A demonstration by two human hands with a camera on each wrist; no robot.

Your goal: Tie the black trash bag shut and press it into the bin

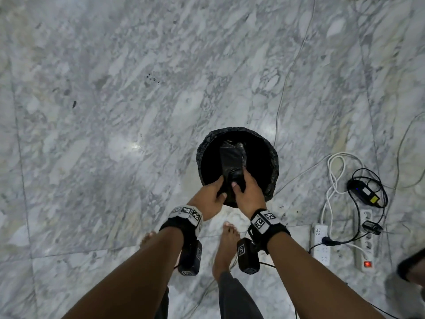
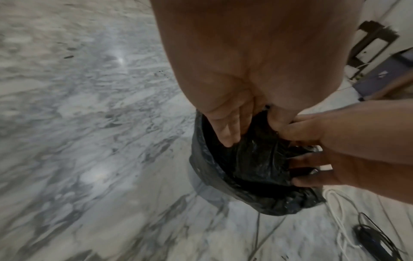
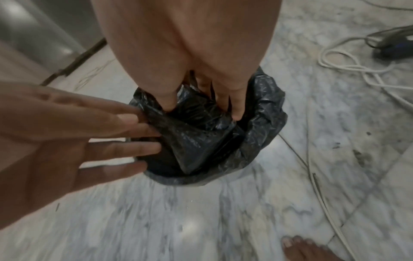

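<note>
Black trash bag (image 1: pixel 232 162) stands gathered inside the lined bin (image 1: pixel 273 166) on the marble floor (image 1: pixel 115 111), its neck rising above the rim. Both hands meet there: the right hand (image 1: pixel 249 194) pinches the bunched plastic, while the left hand (image 1: pixel 210 195) has its grip spread, fingers straight against the neck. I'd judge the thin film could tear or slip loose if pulled hard, and the cables (image 1: pixel 333 171) nearby could snag a foot.
</note>
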